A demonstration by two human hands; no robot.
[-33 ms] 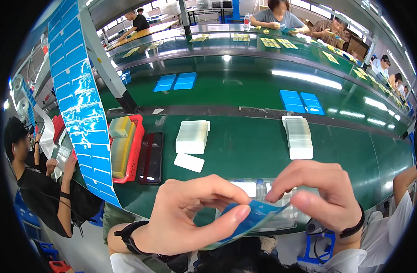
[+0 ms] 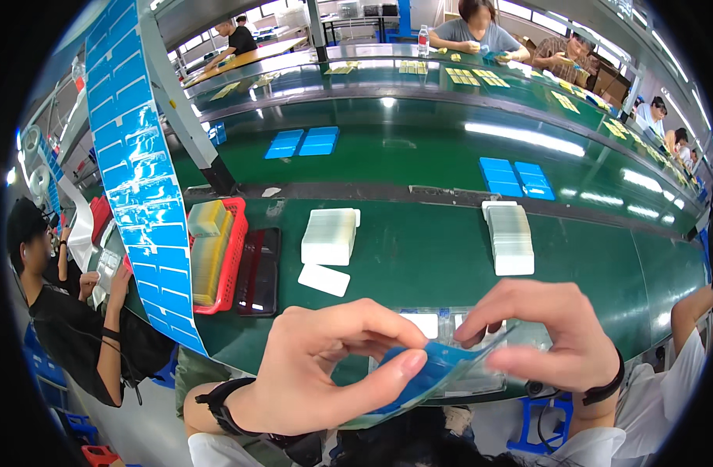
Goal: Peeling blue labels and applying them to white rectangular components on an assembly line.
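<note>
My left hand (image 2: 325, 366) pinches a bent, blue plastic film (image 2: 422, 373) between thumb and forefinger. A clear, glossy edge of this film curls up toward my right hand (image 2: 547, 331). That edge passes between my right thumb and fingertips, which close loosely about it. Beneath both hands lies a clear plastic fixture (image 2: 481, 383), partly covered, with a white card (image 2: 424, 323) on it. Beyond my left hand stands a stack of translucent white cards (image 2: 329, 237), a loose white card (image 2: 323, 280) in front of it. Another card stack (image 2: 510, 237) is farther right.
A red basket (image 2: 235, 257) with yellowish cards and a dark tray (image 2: 259, 272) stand left. A long blue-patterned sheet (image 2: 142, 179) hangs beside a metal post (image 2: 189, 101). Blue pieces (image 2: 303, 142) lie on the green belt (image 2: 387, 148). A person (image 2: 84, 311) works at left.
My right hand has shifted slightly, its thumb moving left and down. The clear edge of the film now reaches farther up and right. My left hand keeps its grip.
</note>
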